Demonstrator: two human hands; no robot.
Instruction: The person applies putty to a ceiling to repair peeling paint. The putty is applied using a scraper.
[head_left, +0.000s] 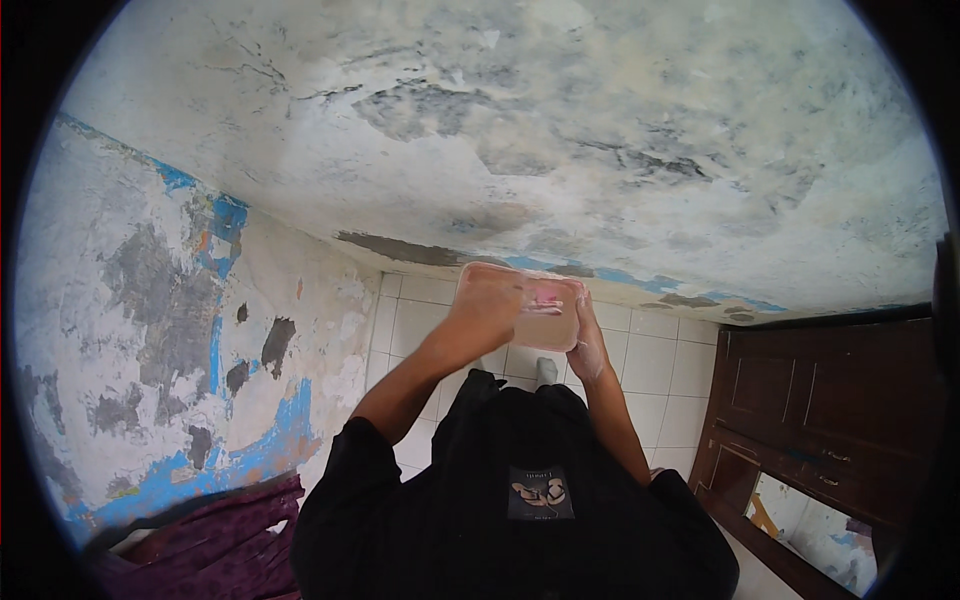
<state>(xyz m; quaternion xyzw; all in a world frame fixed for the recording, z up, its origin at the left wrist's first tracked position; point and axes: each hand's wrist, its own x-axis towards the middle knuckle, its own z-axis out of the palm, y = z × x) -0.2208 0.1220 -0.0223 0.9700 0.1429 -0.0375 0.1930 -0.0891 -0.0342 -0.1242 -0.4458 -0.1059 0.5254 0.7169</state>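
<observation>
A shallow, rectangular, pale pink plastic container [548,334] with rounded corners is held up in front of the wall, above the floor. My right hand [588,340] grips its right side, fingers around the edge, with whitish smears on the hand and wrist. Over the container's left half is my left hand [490,312], closed and somewhat blurred. At its fingers, inside the container, lies a small pink and white piece [545,300]. It may be part of a tool in that hand, but its kind is not clear.
A patchy, part-plastered wall [560,130] rises ahead; another [140,340] with blue paint remnants stands left. Purple cloth [220,545] lies at lower left. A dark wooden cabinet [820,390] stands right. White floor tiles [655,365] and my feet [546,370] show below.
</observation>
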